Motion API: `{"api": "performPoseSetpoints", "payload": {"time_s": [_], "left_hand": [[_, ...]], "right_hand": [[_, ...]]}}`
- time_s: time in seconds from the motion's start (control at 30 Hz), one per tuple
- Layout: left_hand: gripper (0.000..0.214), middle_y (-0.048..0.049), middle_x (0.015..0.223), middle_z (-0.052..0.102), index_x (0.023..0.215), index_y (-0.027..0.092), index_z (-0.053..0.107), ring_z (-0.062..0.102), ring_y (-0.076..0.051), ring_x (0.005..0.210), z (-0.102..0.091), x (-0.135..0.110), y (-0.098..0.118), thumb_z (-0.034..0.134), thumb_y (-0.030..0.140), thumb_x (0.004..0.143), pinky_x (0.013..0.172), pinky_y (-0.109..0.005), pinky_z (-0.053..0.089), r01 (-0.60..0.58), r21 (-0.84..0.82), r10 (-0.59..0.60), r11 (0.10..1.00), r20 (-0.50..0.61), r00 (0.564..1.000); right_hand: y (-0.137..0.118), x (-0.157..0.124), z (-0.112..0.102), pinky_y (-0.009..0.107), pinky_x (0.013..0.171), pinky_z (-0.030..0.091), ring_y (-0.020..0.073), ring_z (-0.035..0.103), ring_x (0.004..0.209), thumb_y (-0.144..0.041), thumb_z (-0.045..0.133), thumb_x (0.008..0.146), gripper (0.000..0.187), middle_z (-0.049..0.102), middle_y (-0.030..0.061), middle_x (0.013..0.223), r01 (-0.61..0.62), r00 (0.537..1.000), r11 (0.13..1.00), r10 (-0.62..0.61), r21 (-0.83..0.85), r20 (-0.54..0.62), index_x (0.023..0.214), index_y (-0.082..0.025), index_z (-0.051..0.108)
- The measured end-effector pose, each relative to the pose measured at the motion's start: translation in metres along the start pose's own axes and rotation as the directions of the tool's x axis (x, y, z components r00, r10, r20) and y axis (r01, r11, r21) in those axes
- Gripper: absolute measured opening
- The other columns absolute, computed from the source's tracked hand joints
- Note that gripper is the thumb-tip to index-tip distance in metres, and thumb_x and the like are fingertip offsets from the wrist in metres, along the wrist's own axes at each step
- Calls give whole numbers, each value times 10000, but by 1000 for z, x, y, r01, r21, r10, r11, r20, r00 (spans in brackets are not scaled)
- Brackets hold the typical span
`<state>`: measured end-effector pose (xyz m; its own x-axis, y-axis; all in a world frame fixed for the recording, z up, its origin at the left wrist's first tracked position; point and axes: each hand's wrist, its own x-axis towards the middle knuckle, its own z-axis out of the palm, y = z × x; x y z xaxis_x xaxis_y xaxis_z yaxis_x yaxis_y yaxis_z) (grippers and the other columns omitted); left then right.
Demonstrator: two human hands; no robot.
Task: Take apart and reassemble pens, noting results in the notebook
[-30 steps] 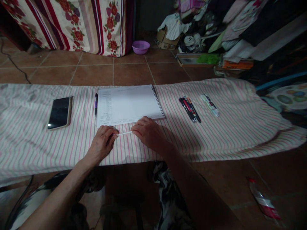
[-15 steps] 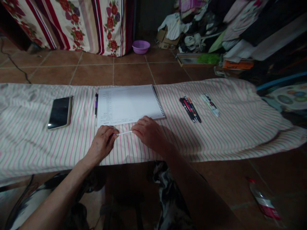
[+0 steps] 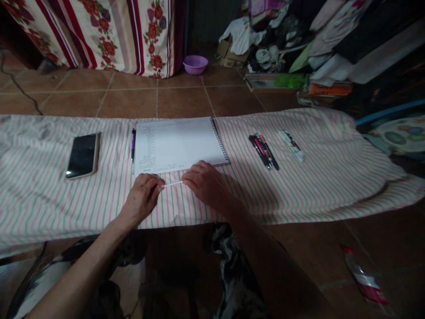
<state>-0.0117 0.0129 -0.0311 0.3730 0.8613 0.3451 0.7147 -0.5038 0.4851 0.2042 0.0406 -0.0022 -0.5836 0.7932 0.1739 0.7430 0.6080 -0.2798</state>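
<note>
A thin white stick (image 3: 173, 183) spans the gap between my two hands, just in front of the notebook. My left hand (image 3: 143, 195) pinches its left end, and my right hand (image 3: 203, 182) grips the other end; the fingers hide both tips, so I cannot tell exactly what kind of stick it is. Beyond them lies a spiral notebook (image 3: 181, 144), open at a mostly blank page with printed tables along its left and lower edges. A purple and black pen (image 3: 133, 145) rests along the notebook's left side.
A phone (image 3: 83, 156) lies to the left on the striped cloth (image 3: 318, 177). Several pens (image 3: 264, 151) are grouped right of the notebook, with white pens (image 3: 292, 145) beyond. On the floor are a purple basin (image 3: 195, 65) and a plastic bottle (image 3: 364, 277).
</note>
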Motion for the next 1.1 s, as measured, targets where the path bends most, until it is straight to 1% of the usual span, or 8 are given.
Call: {"api": "performPoseSetpoints", "payload": {"time_s": [0.33, 0.47, 0.67, 0.83, 0.97, 1.1], "left_hand": [[102, -67, 864, 601, 894, 177, 564, 528, -207, 873, 2, -1, -1, 484, 229, 858, 786, -369, 449, 7, -3, -7, 1000, -48, 999], [109, -68, 881, 604, 903, 184, 559, 527, -210, 895, 1, -1, 0, 472, 239, 865, 806, -379, 448, 17, -11, -18, 1000, -40, 999], [124, -59, 894, 598, 902, 197, 559, 522, -209, 912, -1, 0, 1, 458, 264, 875, 820, -387, 446, 72, -29, -73, 997, -12, 997], [117, -54, 885, 596, 897, 189, 564, 523, -197, 887, -2, -1, 1, 470, 255, 872, 809, -374, 440, 70, -36, -71, 997, -34, 997], [120, -47, 881, 593, 877, 194, 566, 523, -196, 888, -3, -1, 3, 465, 259, 872, 809, -373, 434, 121, -47, -121, 992, -15, 992], [133, -43, 873, 593, 857, 197, 570, 526, -195, 884, -3, 0, 4, 461, 271, 870, 811, -370, 432, 145, -61, -146, 988, -17, 989]], "right_hand": [[2, 0, 5, 303, 754, 316, 181, 466, 811, -259, 459, 893, 196, 614, 50, 786, 10, 999, 1000, -10, 8, -47, 801, -168, 606], [2, 0, 7, 303, 749, 321, 183, 468, 810, -263, 462, 891, 194, 615, 47, 784, 8, 998, 1000, -7, 2, -65, 796, -171, 604], [3, -1, 10, 303, 757, 326, 181, 474, 807, -254, 465, 888, 187, 619, 46, 784, 12, 997, 1000, -10, 17, -79, 797, -170, 605], [4, -1, 10, 298, 758, 328, 178, 479, 800, -251, 470, 884, 183, 626, 42, 789, 11, 996, 999, -8, 33, -93, 791, -167, 603], [4, -1, 8, 294, 759, 327, 176, 481, 794, -238, 480, 877, 167, 627, 36, 782, 4, 993, 999, 0, 33, -114, 790, -166, 602], [3, -2, 5, 297, 754, 323, 175, 475, 788, -245, 465, 885, 184, 623, 39, 781, 0, 996, 1000, 2, 26, -88, 789, -168, 602]]}}
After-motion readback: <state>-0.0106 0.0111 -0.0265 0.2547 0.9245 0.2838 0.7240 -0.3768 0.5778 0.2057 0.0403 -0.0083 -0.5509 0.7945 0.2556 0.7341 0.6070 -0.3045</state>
